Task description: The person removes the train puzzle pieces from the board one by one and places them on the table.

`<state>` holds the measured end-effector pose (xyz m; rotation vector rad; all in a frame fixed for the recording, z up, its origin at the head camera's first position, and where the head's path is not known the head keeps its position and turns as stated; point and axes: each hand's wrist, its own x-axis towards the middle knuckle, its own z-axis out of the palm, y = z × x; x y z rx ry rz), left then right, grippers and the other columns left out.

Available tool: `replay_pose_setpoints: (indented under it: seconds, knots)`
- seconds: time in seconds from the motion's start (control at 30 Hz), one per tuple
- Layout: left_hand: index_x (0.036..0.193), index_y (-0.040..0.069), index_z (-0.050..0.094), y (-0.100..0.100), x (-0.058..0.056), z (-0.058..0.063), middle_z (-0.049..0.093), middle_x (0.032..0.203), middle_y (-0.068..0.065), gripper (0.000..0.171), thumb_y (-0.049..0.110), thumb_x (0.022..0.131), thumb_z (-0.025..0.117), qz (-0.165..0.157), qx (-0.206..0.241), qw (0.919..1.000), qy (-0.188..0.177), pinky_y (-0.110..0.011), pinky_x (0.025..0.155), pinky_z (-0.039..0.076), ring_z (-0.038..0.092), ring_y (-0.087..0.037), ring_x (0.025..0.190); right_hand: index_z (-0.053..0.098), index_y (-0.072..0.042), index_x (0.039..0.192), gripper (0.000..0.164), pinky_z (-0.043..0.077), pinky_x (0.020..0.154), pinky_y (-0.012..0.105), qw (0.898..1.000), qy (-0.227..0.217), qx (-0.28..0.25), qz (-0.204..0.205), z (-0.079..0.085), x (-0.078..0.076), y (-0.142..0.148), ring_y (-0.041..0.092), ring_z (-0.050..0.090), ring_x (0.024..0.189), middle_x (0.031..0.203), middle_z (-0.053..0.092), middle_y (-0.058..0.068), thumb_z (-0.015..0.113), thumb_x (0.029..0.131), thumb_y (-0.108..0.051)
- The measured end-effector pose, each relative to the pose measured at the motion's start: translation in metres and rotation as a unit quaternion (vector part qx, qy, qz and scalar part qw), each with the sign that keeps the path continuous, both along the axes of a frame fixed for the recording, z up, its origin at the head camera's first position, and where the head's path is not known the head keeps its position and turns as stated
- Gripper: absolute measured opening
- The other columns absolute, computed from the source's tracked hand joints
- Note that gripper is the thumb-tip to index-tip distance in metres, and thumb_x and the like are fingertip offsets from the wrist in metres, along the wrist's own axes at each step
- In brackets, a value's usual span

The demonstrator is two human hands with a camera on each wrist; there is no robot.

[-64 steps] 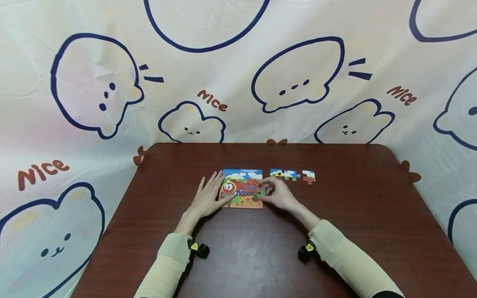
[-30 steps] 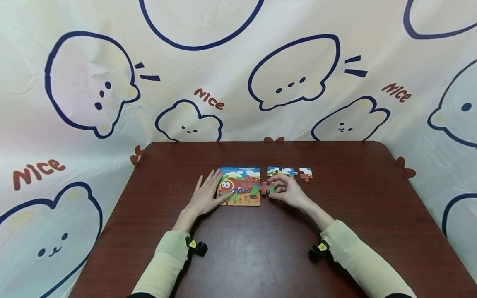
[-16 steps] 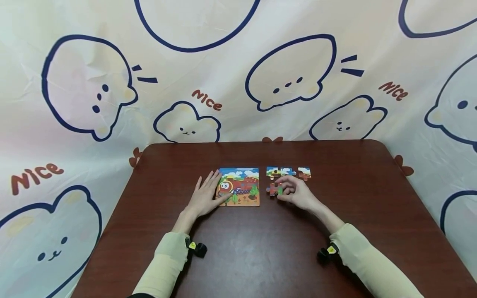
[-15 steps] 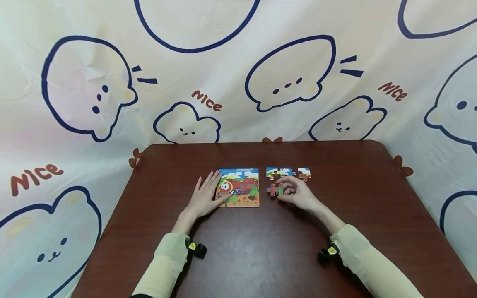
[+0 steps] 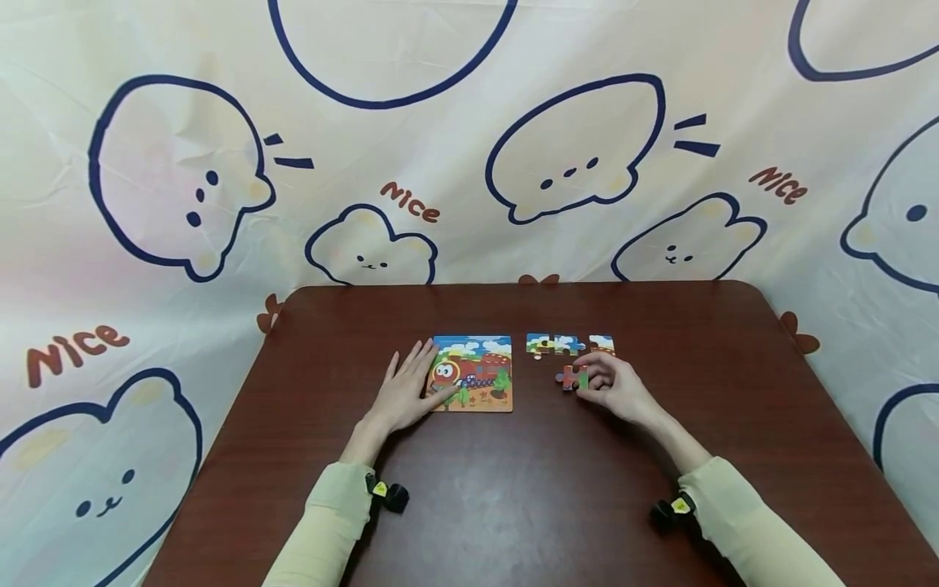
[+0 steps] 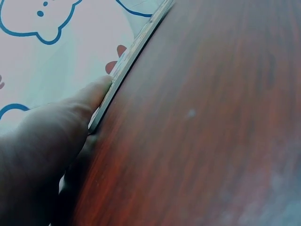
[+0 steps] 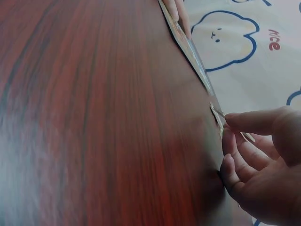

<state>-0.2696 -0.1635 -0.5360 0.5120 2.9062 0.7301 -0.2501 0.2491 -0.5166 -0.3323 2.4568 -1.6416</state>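
A colourful puzzle board (image 5: 480, 373) with a train picture lies flat near the table's far middle. My left hand (image 5: 402, 395) rests on its left side, fingers straight and thumb along the lower part; in the left wrist view the thumb (image 6: 96, 92) lies on the board's edge. To the right of the board, my right hand (image 5: 616, 389) pinches a red and green puzzle piece (image 5: 570, 377) between thumb and fingers. In the right wrist view that piece is mostly hidden by the fingers (image 7: 249, 150). Whether it touches the table I cannot tell.
Behind the right hand, two joined-looking puzzle pieces (image 5: 566, 345) and a separate puzzle piece (image 5: 601, 343) lie in a row. The brown table (image 5: 469, 505) ends at a far edge before a printed cloth backdrop (image 5: 469, 163).
The right hand has drawn the puzzle piece off the board's right side and carried it rightward, below the row of pieces. The left hand has stayed on the board.
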Motion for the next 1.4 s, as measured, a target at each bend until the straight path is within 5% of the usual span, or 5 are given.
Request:
replay_pose_setpoints:
  seconds: [0.53,0.9,1.17,1.4]
  knots:
    - [0.177,0.011,0.023,0.001,0.001,0.000,0.021,0.185,-0.011,0.097,0.061,0.105,0.065,0.003,-0.008,1.0000,-0.003,-0.066,0.140,0.000,0.011,-0.032,0.175,0.067,0.006,0.137,0.043,0.056,0.071,0.022,0.997,0.026,0.073,-0.003,0.003,-0.003,0.017,0.009,0.066,0.086,0.113,0.071,0.024,0.081,0.096,0.003]
    - [0.177,0.011,0.024,0.002,0.002,0.003,0.020,0.185,-0.011,0.096,0.060,0.105,0.066,0.003,-0.003,1.0000,-0.005,-0.066,0.140,0.000,0.011,-0.032,0.175,0.076,-0.002,0.132,0.037,0.058,0.089,0.042,0.968,0.118,0.222,-0.005,0.003,-0.002,0.031,0.037,0.066,0.115,0.131,0.069,0.021,0.084,0.095,-0.004]
    - [0.176,0.010,0.025,0.002,0.003,0.002,0.021,0.185,-0.013,0.096,0.058,0.105,0.067,0.004,0.005,1.0000,-0.002,-0.067,0.140,0.000,0.012,-0.033,0.175,0.075,0.001,0.134,0.039,0.053,0.097,0.054,0.964,0.113,0.241,-0.012,0.005,-0.004,0.042,0.040,0.061,0.119,0.131,0.068,0.024,0.083,0.096,-0.002]
    - [0.177,0.011,0.024,0.001,0.002,0.002,0.021,0.185,-0.011,0.096,0.060,0.106,0.065,0.001,0.001,1.0000,-0.002,-0.066,0.140,0.000,0.011,-0.032,0.175,0.076,0.001,0.132,0.038,0.056,0.090,0.045,0.965,0.113,0.237,-0.013,0.005,-0.007,0.045,0.037,0.063,0.111,0.127,0.069,0.023,0.085,0.095,-0.006]
